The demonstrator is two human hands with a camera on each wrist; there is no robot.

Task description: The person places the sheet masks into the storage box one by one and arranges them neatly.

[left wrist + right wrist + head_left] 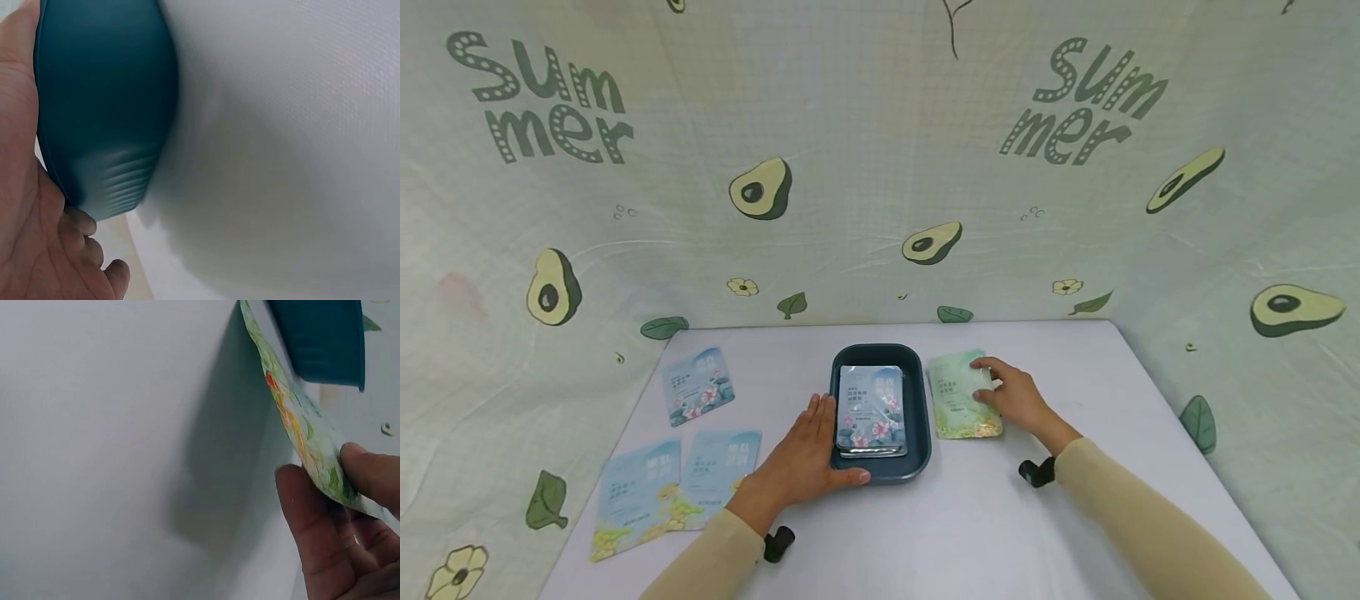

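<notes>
A dark teal tray stands on the table with a small stack of blue flower-printed sachets inside. My left hand lies along its left side, fingers straight against the wall and thumb at the front rim; the left wrist view shows the palm beside the teal wall. Just right of the tray, my right hand pinches a green sachet by its right edge between thumb and fingers. In the right wrist view this green sachet is tilted up off the table, casting a shadow.
At the left of the white table lie a blue sachet with pink flowers and two blue sachets with yellow-green print, one partly overlapping the other. Behind hangs a printed cloth.
</notes>
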